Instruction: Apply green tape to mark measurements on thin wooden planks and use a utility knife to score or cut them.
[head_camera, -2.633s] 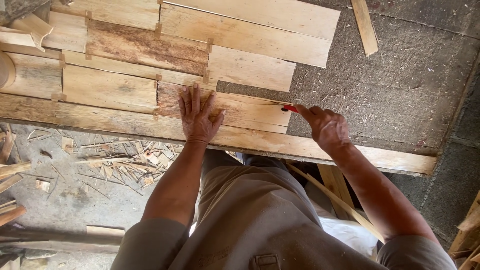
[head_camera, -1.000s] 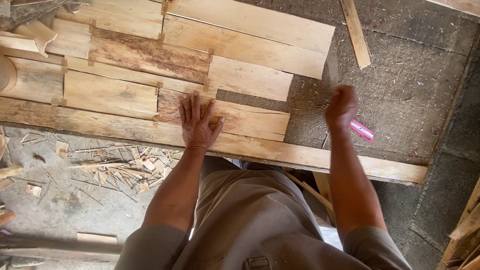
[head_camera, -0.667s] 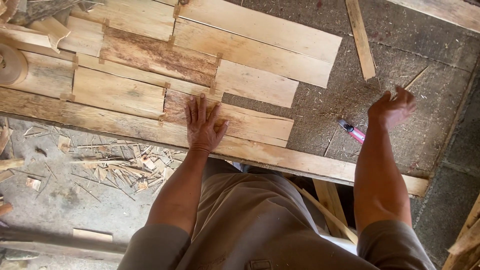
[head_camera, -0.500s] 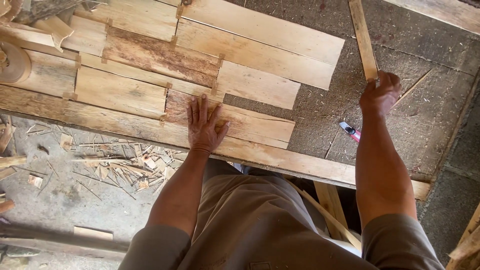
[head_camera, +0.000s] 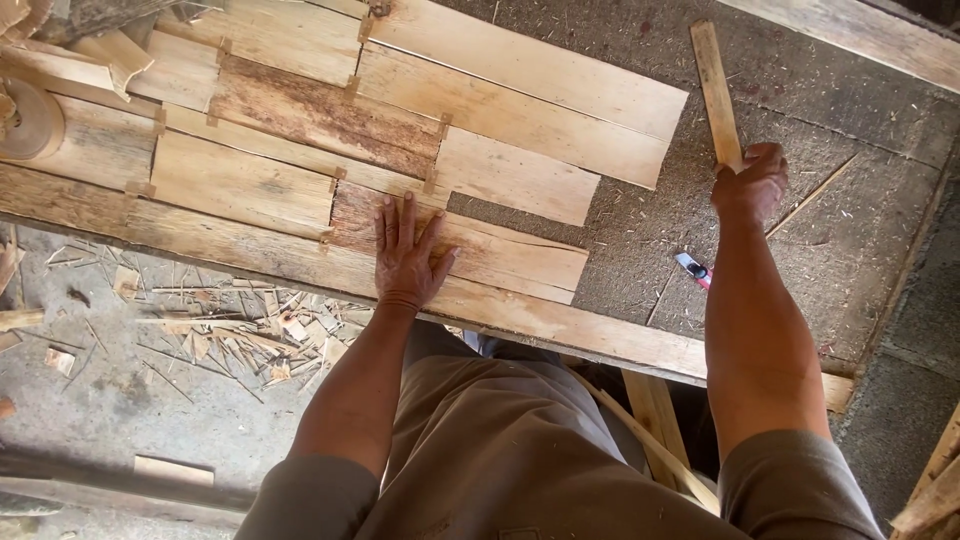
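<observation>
The person's left hand lies flat, fingers spread wide, on a brown wood piece in the middle of the frame. It presses down and grips nothing. That piece sits at the right end of a patchwork of flat wood pieces that fills the upper left of the frame, joined here and there by small tan tabs. All of it rests on a rough grey desk with bits of sawdust on it. The right hand is at the right of the frame, well apart from the left one. Its fingers are curled shut around the near end of a thin wood strip. The strip is long and narrow. It runs from the hand up toward the top of the frame, almost straight up and down, leaning a little to the left. Its far end lies on the desk, right of the patchwork and apart from it. So the right hand has the strip, and the left hand is far from it, off to the left. A small red and dark cutter lies on the desk just below the right hand, beside the forearm, with no hand on it. In the lower left of the frame, wood scraps lie scattered on the floor under the desk's edge.
</observation>
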